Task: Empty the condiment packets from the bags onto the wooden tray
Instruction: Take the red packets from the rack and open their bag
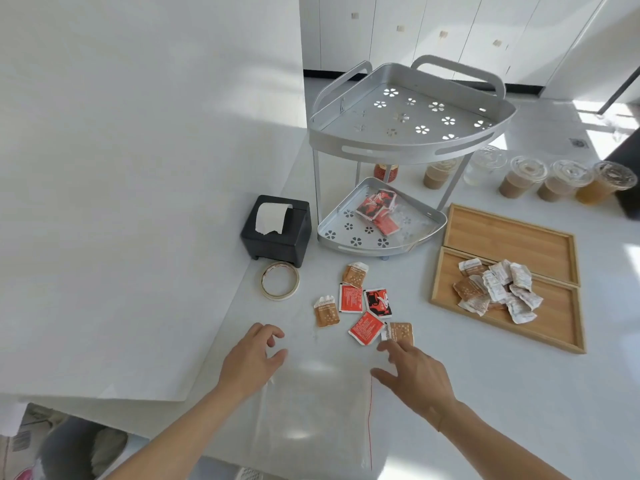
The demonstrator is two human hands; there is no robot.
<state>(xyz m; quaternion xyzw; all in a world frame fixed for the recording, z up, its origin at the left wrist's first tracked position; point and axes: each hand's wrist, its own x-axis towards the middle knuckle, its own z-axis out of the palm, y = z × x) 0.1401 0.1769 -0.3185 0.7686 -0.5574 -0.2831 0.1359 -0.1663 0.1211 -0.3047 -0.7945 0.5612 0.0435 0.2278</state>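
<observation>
Clear plastic bag (311, 410) lies flat and empty on the desk (485, 393) between my hands. Left hand (251, 362) and right hand (415, 375): fingers spread, holding nothing. 6 packets (363, 303) lie loose short of the wooden tray (554, 337), likely spilled for sorting.

Both hands hover open over a flat clear bag (311, 410), left hand (251, 363) and right hand (414, 375). Loose packets (363, 303) lie just beyond them on the table; more packets sit piled on the wooden tray (554, 327).
</observation>
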